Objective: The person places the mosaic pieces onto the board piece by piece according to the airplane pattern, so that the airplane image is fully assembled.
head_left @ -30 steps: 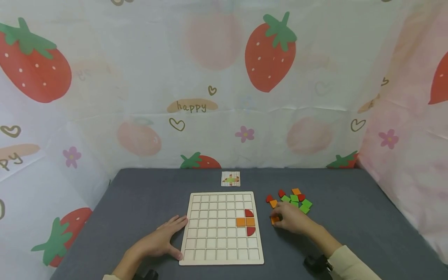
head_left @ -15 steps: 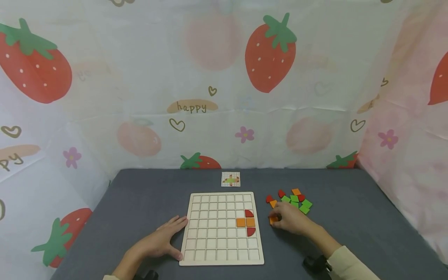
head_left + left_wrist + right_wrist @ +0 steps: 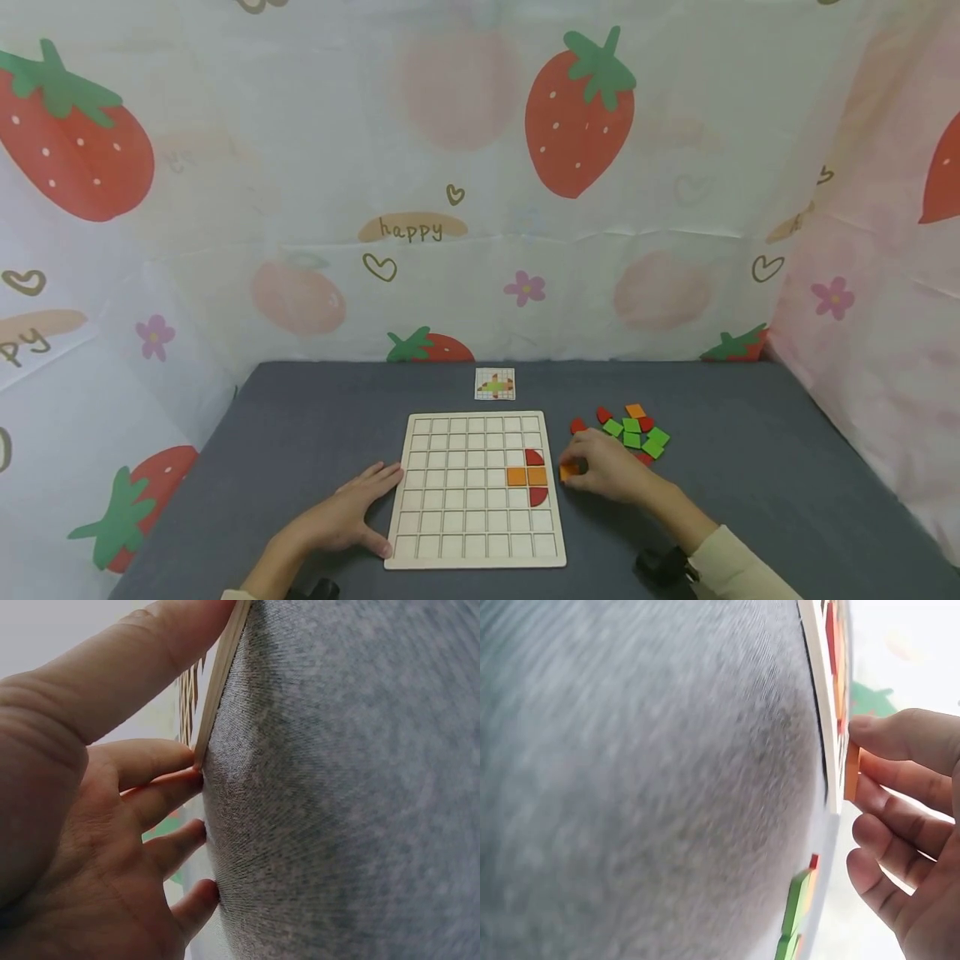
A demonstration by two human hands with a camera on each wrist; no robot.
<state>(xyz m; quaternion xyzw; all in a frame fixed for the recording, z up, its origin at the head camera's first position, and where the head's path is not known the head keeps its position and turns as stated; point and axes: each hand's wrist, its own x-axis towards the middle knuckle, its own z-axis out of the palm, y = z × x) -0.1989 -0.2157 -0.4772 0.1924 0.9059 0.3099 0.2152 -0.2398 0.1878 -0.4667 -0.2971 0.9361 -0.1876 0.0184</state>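
Observation:
My right hand (image 3: 611, 468) pinches an orange tile (image 3: 852, 771) between thumb and fingers, just right of the board. In the right wrist view the tile stands off the cloth, near the board's edge. A pale gridded board (image 3: 444, 500) lies flat on the table. In its right-hand columns sit two orange squares (image 3: 517, 477) side by side, with a red quarter-round piece (image 3: 534, 457) above and another red piece (image 3: 537, 497) below. My left hand (image 3: 337, 518) rests at the board's left edge, fingers spread, thumb at the near corner.
Beyond my right hand lie several loose green tiles (image 3: 632, 440), red pieces (image 3: 603, 413) and an orange tile (image 3: 635, 411). Behind the board is a small picture card (image 3: 494, 384) with a coloured pattern. A strawberry-print curtain (image 3: 465, 167) hangs behind the dark table (image 3: 337, 400).
My right hand has moved left toward the board with the orange tile. A red piece behind it now shows, and another loose orange tile is now hidden. My left hand stays put.

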